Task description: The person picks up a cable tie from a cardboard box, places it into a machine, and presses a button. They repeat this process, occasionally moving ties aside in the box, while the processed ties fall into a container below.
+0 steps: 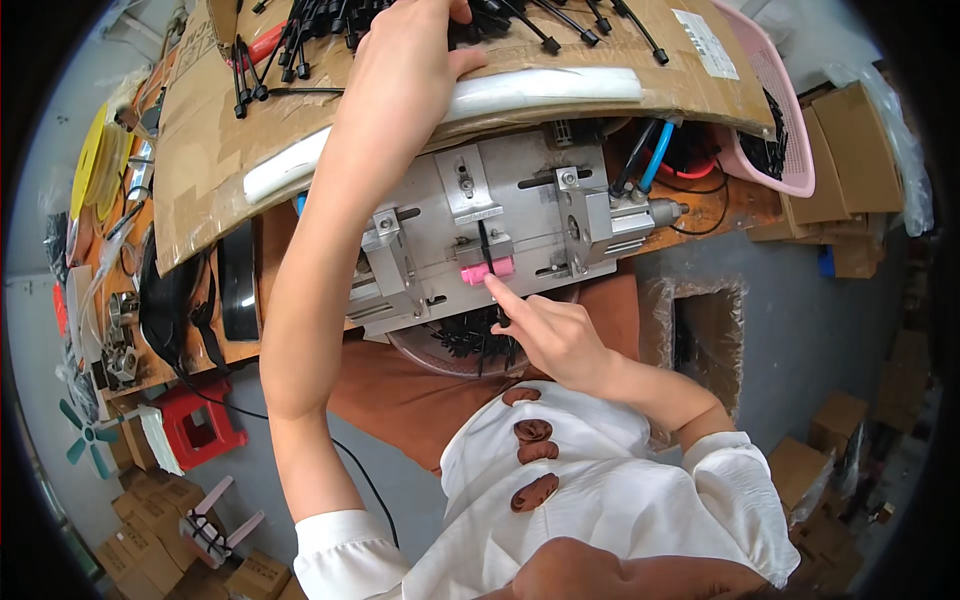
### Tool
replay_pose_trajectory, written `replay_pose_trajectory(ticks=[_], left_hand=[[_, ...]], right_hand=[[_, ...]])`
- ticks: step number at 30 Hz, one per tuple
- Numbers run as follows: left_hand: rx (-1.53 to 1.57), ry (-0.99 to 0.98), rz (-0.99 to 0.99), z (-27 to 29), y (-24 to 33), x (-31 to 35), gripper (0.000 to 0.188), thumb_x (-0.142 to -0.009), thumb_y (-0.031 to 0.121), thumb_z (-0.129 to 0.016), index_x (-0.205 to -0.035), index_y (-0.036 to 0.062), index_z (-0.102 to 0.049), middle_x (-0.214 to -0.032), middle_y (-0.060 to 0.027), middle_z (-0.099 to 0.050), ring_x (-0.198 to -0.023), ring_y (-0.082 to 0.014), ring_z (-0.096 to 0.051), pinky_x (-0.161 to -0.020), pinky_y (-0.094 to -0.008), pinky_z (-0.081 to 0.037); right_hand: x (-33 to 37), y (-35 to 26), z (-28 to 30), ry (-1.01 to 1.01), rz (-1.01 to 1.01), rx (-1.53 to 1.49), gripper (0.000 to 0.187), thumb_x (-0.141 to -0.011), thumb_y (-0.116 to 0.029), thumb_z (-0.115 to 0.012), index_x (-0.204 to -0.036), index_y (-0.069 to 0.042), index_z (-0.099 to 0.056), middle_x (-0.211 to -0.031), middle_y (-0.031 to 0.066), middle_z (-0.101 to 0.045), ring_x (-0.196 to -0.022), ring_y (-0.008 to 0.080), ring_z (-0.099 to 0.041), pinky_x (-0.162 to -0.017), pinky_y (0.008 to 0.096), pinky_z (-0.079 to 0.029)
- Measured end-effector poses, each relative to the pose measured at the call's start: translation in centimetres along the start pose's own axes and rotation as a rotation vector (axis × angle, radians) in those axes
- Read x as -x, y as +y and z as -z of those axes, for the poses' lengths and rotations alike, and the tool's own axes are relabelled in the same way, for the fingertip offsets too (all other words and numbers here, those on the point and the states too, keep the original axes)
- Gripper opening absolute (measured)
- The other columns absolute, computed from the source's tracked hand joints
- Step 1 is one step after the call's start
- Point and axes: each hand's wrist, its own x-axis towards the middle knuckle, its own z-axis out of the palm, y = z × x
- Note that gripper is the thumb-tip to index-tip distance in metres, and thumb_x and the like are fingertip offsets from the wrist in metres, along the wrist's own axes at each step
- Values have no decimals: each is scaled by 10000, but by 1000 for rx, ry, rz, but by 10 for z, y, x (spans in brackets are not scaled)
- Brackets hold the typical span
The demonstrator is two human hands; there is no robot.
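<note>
My left hand (405, 45) reaches over the cardboard sheet (210, 170) to a pile of black plastic rods with knobbed ends (325, 25). Its thumb stands apart from the finger I can see; the upper frame edge cuts off the rest, and nothing shows in its grasp. Below, my right hand (555, 335) is at the front of a metal fixture (520, 215), index finger at a small pink block (487, 271). A thin black rod (485, 240) lies across the block, and its near end runs down to my right thumb and index finger, which close on it.
Metal clamps (595, 225) flank the fixture, with a blue air hose (657, 155) at its right. Beneath its front edge, a bowl (430, 360) holds more black rods. A pink basket (790, 120) stands far right; a red stool (195, 425) and cartons (150, 530) are lower left.
</note>
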Motion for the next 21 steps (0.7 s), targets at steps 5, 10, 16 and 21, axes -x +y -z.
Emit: replay_pose_trajectory(ticks=[5,10,16,21], left_hand=[[-16,-154,42,8,-23,2,272,-796,77,-693,-1052,66,-600,-817,-108,-621,-676,-235,-579,-656,-325,-473],[60,-46,80,53,-7,40,294,-785,29,-691,-1063,93,-619,-796,-54,-634,-663,-132,-560,-638,-283,-471],[-67,-56,91,67,31,128,690,-682,-32,-738,-1327,4,-495,-792,-89,-550,-699,-219,-503,-639,-329,-444],[-13,-158,106,25,62,204,764,-649,-41,-764,-1349,-50,-457,-814,-80,-512,-733,-221,-482,-671,-338,-431]], right_hand=[[-3,-2,2,-71,15,35,655,-765,-22,-687,-1360,47,-420,-650,87,-519,-575,217,-541,-519,343,-447],[-18,-14,30,-190,12,108,639,-761,-112,-717,-1335,9,-463,-693,74,-559,-613,199,-583,-518,319,-472],[-128,25,102,324,159,644,370,-799,-182,-722,-1084,13,-590,-799,83,-620,-632,183,-596,-516,295,-467],[-197,33,136,-99,-94,520,309,-868,-28,-575,-1173,0,-528,-811,53,-636,-735,125,-587,-645,272,-465]])
